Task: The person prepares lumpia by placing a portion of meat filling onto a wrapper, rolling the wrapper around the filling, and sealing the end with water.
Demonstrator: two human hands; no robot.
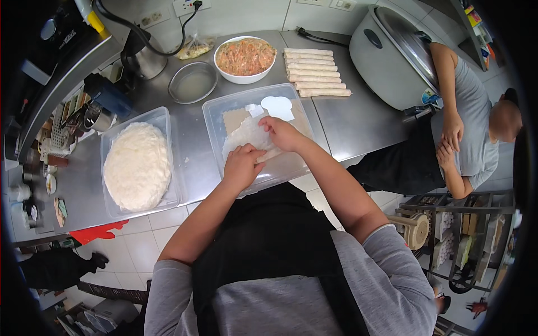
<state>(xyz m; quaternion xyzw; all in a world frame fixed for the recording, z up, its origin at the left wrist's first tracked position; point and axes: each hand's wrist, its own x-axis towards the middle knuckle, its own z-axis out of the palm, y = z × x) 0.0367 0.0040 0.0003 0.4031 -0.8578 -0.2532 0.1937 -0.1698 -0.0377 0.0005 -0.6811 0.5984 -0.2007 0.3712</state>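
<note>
A thin translucent wrapper sheet (248, 134) lies on an upturned clear plastic lid or tray (300, 161). My left hand (243, 166) rests at its near edge, fingers curled over a pale strip that looks like a roll of filling. My right hand (279, 133) has thumb and fingertips together on the sheet's right part; whether they pinch it I cannot tell. Behind are a white bowl of orange-flecked minced filling (246, 59), a metal bowl of cloudy liquid (193, 84) and a row of several pale rolls (315, 73). At left, a plastic tub holds a large pale mass (136, 168).
A large lidded cooker (388, 54) stands at the back right, its cable on the steel counter (349, 130). Beside it a co-worker (466, 122) leans with hands together. A kettle (145, 59), a dark blue container (109, 98) and baskets crowd the left.
</note>
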